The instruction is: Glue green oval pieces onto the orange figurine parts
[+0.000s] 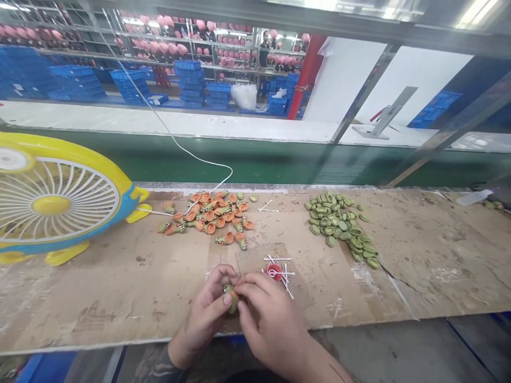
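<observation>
Both hands meet on one small green piece (230, 299) - the left hand (205, 314) curled, thumb pressed on it, and the right hand (268, 319) closed on its other side. The piece is just left of the red cap (274, 272). The orange pile (211, 215) lies beyond the cap to the left - the green pile (339, 226) beyond it to the right.
</observation>
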A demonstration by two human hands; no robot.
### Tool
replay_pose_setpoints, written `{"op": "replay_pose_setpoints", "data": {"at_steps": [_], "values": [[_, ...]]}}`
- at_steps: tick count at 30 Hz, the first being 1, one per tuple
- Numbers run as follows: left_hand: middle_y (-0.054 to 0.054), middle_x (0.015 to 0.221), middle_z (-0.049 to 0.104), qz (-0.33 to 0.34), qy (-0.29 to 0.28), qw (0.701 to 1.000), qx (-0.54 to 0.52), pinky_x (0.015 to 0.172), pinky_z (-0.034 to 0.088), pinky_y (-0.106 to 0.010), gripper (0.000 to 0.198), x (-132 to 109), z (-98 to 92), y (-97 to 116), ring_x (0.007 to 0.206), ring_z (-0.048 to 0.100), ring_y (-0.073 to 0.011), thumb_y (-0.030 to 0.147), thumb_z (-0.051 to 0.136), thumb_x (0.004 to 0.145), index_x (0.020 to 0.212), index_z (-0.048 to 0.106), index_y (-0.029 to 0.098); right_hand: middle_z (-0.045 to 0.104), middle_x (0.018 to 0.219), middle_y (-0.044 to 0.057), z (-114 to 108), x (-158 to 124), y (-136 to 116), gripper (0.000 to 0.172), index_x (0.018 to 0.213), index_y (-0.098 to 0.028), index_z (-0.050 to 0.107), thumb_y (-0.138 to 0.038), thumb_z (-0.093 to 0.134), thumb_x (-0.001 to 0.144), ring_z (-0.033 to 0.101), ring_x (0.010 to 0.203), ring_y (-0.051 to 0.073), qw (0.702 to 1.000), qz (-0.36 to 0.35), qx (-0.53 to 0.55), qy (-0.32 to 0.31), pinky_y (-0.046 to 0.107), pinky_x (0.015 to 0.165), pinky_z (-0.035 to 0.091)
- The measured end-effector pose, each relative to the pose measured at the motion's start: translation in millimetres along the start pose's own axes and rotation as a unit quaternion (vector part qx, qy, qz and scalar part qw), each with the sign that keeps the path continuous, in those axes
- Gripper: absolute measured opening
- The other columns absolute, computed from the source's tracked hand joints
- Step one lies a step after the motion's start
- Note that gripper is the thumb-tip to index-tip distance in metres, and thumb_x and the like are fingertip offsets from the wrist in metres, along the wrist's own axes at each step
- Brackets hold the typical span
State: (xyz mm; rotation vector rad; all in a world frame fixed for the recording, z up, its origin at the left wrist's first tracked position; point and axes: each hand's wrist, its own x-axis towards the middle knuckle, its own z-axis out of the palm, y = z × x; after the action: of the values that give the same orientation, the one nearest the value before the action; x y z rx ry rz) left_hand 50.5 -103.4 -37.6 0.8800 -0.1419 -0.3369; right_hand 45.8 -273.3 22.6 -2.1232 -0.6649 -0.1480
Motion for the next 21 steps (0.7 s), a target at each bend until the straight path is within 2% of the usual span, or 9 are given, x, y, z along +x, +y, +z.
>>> {"op": "replay_pose_setpoints", "data": {"at_steps": [6, 11, 21], "values": [[-0.002, 0.106, 0.059, 0.005, 0.013, 0.999, 0.043, 0.081, 0.046, -0.029, 0.04, -3.2, -6.7, -5.2, 0.09, 0.057, -0.0157, 0.038, 0.073, 0.093, 0.126, 0.054, 0.028, 0.068, 0.108, 0.006, 11.3, 2.8, 6.5, 0.028, 0.1, -0.02, 0.067, -0.002, 0.055, 0.082, 0.066, 0.102, 0.02, 0.999, 0.021, 0.031, 0.025, 0.033, 0.09, 0.054], [-0.002, 0.106, 0.058, 0.004, 0.007, 0.995, 0.1, 0.078, 0.043, -0.028, 0.043, -5.7, -9.2, -6.1, 0.092, 0.055, -0.0168, 0.041, 0.071, 0.094, 0.131, 0.052, 0.03, 0.069, 0.104, 0.004, 10.7, 2.5, 4.9, 0.029, 0.095, -0.021, 0.067, 0.0, 0.056, 0.078, 0.067, 0.098, 0.017, 0.999, 0.023, 0.036, 0.027, 0.028, 0.086, 0.054], [-0.002, 0.105, 0.056, 0.004, 0.007, 0.992, 0.129, 0.078, 0.042, -0.03, 0.045, -5.7, -8.4, -4.2, 0.096, 0.055, -0.0188, 0.045, 0.069, 0.095, 0.133, 0.052, 0.03, 0.07, 0.102, 0.004, 9.7, 1.6, 4.4, 0.029, 0.09, -0.02, 0.067, 0.001, 0.056, 0.075, 0.068, 0.099, 0.017, 0.998, 0.042, 0.029, 0.029, 0.028, 0.088, 0.054]]}}
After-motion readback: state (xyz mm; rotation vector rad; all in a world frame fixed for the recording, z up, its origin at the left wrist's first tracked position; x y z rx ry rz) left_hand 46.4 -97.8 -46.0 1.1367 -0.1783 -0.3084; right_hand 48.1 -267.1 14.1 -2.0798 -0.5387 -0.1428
